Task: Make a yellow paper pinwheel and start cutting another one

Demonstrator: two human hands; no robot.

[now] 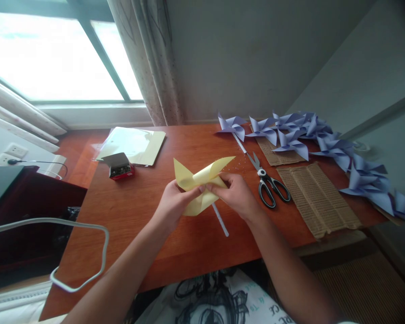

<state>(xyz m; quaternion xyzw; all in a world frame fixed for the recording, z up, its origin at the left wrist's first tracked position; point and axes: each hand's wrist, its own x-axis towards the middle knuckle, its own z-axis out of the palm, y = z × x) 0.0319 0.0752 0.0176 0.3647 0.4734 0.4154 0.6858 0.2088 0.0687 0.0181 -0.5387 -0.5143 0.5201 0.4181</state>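
A yellow paper pinwheel (207, 173) is held over the middle of the desk between both of my hands. My left hand (177, 198) grips its left side, thumb pressed near the centre. From the right, my right hand (234, 193) pinches the paper, and the two thumbs meet at the middle. Pointed blades stick up to the left and right. Below the pinwheel a thin white paper stick (220, 220) slants toward me; whether it is joined to the pinwheel is hidden. The fingers behind the paper cannot be seen.
Black-handled scissors (266, 180) lie open to the right, beside pieces of corrugated cardboard (319, 198). Several purple pinwheels (292, 141) line the back right. An open small red box (121, 171) and yellow paper sheets (157, 146) lie at left. A white cable (106, 252) loops over the desk's left edge.
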